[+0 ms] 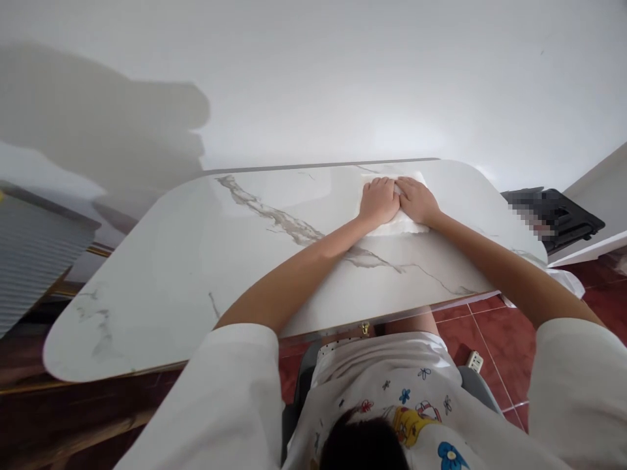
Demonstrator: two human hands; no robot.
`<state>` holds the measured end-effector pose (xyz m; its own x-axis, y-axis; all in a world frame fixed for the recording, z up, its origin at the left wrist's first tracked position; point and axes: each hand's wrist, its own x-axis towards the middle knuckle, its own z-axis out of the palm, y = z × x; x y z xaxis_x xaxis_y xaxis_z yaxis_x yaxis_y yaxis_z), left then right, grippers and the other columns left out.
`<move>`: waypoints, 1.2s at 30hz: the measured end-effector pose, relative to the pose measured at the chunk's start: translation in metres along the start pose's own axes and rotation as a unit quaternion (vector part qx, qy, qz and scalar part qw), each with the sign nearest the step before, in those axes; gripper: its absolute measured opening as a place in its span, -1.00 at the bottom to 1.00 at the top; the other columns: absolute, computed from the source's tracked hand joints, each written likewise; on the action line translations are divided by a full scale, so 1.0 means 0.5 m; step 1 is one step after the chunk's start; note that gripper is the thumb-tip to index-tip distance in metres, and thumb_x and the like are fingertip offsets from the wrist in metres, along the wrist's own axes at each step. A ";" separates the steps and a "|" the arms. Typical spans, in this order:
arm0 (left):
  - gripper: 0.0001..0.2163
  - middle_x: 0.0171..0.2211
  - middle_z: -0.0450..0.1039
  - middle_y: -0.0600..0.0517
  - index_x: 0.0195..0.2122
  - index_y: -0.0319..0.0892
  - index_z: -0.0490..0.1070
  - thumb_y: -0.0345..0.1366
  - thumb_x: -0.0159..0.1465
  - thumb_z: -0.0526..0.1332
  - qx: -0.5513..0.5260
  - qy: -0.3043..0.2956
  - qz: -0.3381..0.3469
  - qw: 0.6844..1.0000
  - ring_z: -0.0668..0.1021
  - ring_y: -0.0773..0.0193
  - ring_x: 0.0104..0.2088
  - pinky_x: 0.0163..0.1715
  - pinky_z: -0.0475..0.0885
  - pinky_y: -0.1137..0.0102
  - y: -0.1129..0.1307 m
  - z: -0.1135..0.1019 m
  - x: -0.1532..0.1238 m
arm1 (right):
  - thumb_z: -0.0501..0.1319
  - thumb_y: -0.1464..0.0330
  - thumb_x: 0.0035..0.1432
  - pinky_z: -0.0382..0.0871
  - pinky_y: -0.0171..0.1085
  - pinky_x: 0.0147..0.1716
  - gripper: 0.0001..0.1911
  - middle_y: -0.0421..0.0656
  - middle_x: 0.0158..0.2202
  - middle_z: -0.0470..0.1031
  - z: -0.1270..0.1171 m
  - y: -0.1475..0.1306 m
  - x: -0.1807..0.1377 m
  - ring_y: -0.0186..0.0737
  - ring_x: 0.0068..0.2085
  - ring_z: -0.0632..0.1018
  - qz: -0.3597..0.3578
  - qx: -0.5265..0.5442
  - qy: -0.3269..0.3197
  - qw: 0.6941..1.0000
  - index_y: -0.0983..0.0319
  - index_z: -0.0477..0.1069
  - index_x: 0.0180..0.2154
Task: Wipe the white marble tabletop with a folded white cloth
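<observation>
A thin white sheet [399, 226], which looks like tissue or a paper towel, lies spread on the marble-patterned tabletop [196, 248], right of the middle and near the back edge. Both hands rest on top of it, side by side and touching. My left hand [380, 201] lies palm down with its fingers close together, pointing toward the wall. Close against it, my right hand [417, 201] also presses down on the sheet, its fingers angled to the left. Whatever is under the palms is hidden.
Behind the table rises a white wall [313, 78]. A grey ribbed box [44, 251] stands at the left, and a black plastic object [571, 219], partly blurred out, at the right. Below are red floor tiles [504, 339], a power strip [474, 361] and a grey chair [480, 388].
</observation>
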<state>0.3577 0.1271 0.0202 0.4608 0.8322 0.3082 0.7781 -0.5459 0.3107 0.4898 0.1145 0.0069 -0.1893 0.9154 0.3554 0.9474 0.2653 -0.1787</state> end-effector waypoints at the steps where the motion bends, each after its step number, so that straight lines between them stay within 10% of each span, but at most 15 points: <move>1: -0.68 0.07 0.43 -0.13 -0.02 -0.17 0.38 -0.44 0.33 -0.08 -0.001 0.002 -0.003 1.000 0.38 0.06 0.14 0.15 0.24 0.15 -0.008 0.004 0.016 | -0.08 0.44 0.21 0.22 -0.05 0.21 -0.54 -0.01 0.16 0.43 0.003 0.006 0.018 0.00 0.20 0.38 0.002 -0.001 -0.003 1.000 0.30 0.39 0.08; 19: -0.68 0.04 0.43 -0.12 0.00 -0.11 0.36 -0.42 0.36 -0.11 0.036 0.009 -0.054 0.998 0.38 0.03 0.12 0.14 0.23 0.12 -0.090 0.043 0.168 | -0.04 0.35 0.27 0.23 -0.02 0.19 -0.50 0.00 0.24 0.35 0.073 0.097 0.202 0.05 0.23 0.36 0.008 0.046 -0.021 0.999 0.33 0.28 0.20; 36: -0.67 0.06 0.45 -0.11 0.00 -0.12 0.37 -0.41 0.35 -0.11 0.075 0.010 -0.032 0.997 0.41 0.09 0.12 0.13 0.26 0.18 -0.080 0.049 0.171 | -0.10 0.48 0.24 0.25 -0.06 0.14 -0.57 0.08 0.10 0.46 0.078 0.093 0.193 0.02 0.13 0.42 -0.035 0.004 0.000 0.999 0.37 0.39 0.03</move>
<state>0.3765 0.2224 0.0120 0.4000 0.8624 0.3102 0.8615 -0.4693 0.1939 0.5053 0.2272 -0.0030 -0.2552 0.8948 0.3664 0.9297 0.3312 -0.1611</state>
